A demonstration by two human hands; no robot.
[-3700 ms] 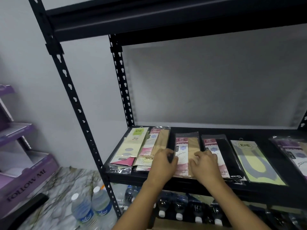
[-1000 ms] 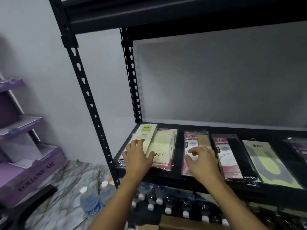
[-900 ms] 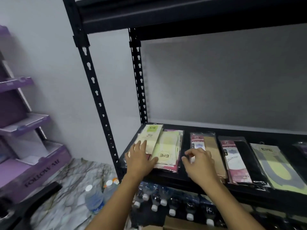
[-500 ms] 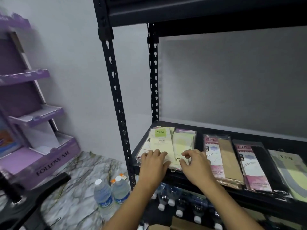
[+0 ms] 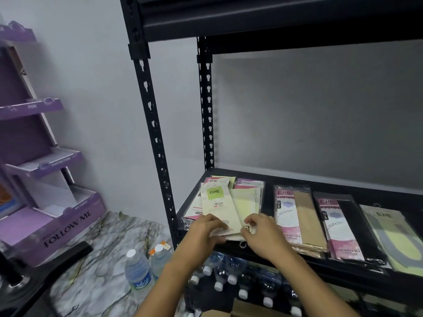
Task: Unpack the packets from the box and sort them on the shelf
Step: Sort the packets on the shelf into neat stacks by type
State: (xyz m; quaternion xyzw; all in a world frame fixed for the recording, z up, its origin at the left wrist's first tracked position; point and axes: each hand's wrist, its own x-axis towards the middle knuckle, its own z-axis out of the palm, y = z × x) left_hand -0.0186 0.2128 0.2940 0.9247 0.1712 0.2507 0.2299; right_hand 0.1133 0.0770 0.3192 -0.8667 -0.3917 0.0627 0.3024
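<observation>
currently: the fanned packet stack (image 5: 229,202) is gripped at its near end by the left hand (image 5: 203,233) and right hand (image 5: 263,235), at the left front corner of the shelf (image 5: 389,193). its glossy top layers could be slid over the edge if tugged unevenly.

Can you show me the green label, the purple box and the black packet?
green label (image 5: 214,192), head view, on its ENE letters.
purple box (image 5: 68,226), head view, on its lettered front.
black packet (image 5: 352,225), head view, on its black half.
</observation>
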